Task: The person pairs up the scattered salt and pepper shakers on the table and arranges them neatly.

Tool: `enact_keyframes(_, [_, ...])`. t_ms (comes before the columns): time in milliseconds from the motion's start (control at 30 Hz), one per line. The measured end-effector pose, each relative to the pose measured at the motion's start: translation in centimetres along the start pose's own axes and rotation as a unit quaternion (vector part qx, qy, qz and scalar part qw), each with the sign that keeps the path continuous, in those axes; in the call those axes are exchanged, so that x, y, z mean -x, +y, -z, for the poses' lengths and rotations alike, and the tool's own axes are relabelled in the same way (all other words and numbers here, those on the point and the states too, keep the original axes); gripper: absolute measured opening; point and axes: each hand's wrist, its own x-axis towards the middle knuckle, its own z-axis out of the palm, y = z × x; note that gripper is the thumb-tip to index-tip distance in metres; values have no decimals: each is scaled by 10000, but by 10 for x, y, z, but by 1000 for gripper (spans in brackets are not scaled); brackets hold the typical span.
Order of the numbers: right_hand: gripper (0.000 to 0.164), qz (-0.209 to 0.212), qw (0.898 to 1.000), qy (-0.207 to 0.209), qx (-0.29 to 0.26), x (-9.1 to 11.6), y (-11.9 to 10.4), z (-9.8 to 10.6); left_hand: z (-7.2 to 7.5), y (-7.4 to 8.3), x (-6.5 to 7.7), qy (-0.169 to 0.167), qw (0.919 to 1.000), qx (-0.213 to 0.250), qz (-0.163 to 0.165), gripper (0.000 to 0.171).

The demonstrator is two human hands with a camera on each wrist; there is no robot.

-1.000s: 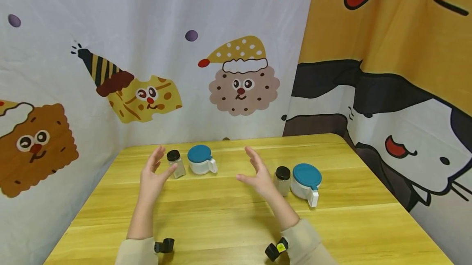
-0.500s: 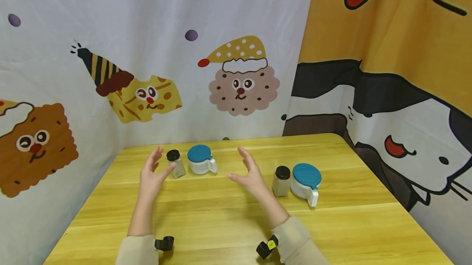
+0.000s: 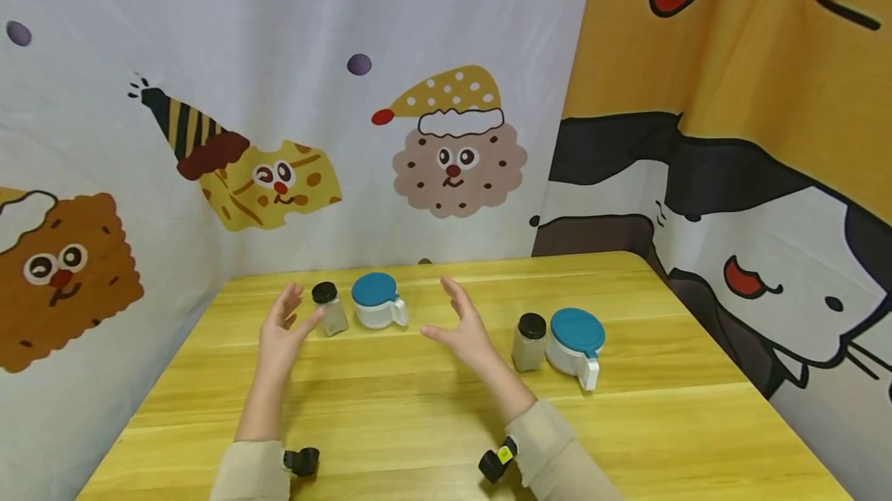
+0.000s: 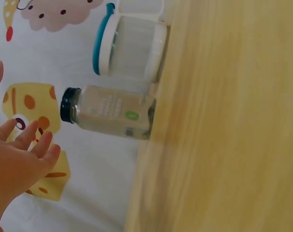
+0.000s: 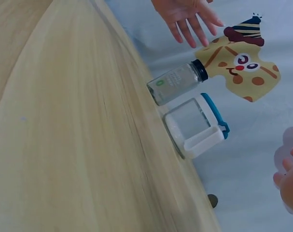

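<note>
My left hand (image 3: 281, 337) hovers over the table, fingers spread and holding nothing, beside a black-capped clear jar (image 3: 330, 309). In the left wrist view, this jar (image 4: 115, 112) shows a printed label and stands apart from the fingers. Just right of it is a jar with a blue lid and white handle (image 3: 377, 301). My right hand (image 3: 465, 333) is also in the air with thumb and fingers apart, nothing in it. To its right stand a second black-capped jar (image 3: 530, 343) and a second blue-lidded jar with a handle (image 3: 575, 346).
The wooden table (image 3: 390, 423) ends at the back against a white cartoon curtain (image 3: 293, 36). An orange and black patterned curtain (image 3: 753, 83) hangs along the right side. Small black devices (image 3: 303, 461) are worn at both wrists.
My right hand has moved left, away from the right-hand black-capped jar, uncovering it. My left hand has barely moved. The jars stay where they were; the head view has shifted slightly.
</note>
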Motion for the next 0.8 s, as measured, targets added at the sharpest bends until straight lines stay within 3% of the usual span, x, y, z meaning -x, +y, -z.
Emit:
enact_keyframes(300, [86,-254,9996,0,74,-6,3,-6,8,-5,-8,0,9998,107,151,76])
enact_keyframes(600, [86,-336,9992,94,171,-14,10,-13,10,-8,-17,-185,9996,-149,177,79])
enact_keyframes(800, [88,-426,9984,303,197,-30,45,-22,13,-13,-25,-173,9995,-128,245,77])
